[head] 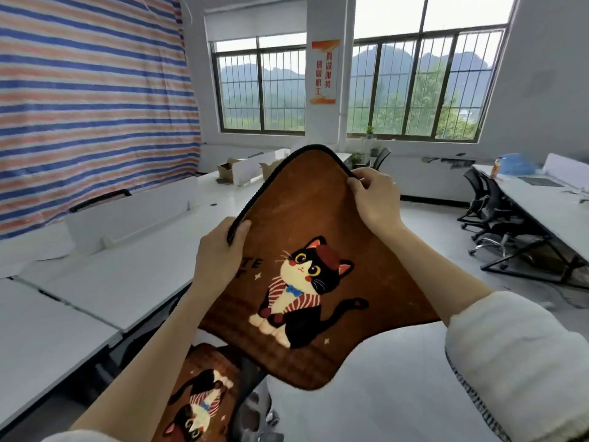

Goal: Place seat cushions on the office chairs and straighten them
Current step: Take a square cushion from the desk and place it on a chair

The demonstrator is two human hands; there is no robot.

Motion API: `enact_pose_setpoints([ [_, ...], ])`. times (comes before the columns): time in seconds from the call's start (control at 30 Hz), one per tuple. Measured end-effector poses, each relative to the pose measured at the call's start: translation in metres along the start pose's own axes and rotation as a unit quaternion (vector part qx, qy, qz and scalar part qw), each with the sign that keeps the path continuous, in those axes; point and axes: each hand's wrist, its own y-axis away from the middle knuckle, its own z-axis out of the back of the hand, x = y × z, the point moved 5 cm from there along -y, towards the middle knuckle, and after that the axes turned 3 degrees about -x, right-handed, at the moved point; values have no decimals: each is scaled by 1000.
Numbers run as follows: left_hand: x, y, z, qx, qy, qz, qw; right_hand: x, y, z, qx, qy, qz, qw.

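I hold a brown seat cushion (306, 224) with a cartoon cat print up in front of me, its black-piped edge at the top. My left hand (218, 253) grips the cushion's upper left edge. My right hand (376, 199) pinches the upper right corner. A second brown cat cushion (204, 397) lies below at the bottom of the view, on what looks like a chair seat, partly hidden by my left arm.
A long white desk (127, 275) with low dividers runs along the left. Cardboard boxes (228, 169) sit further back on it. Black office chairs (490, 215) stand by another white desk (548, 212) at the right. Windows fill the far wall.
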Motion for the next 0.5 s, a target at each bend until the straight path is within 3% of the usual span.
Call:
enact_pose_setpoints([
  [0.23, 12, -110, -136, 14, -29, 35, 999, -108, -152, -44, 76, -5, -13, 997],
  [0.5, 91, -208, -239, -11, -63, 95, 993, -205, -258, -158, 155, -57, -40, 986],
])
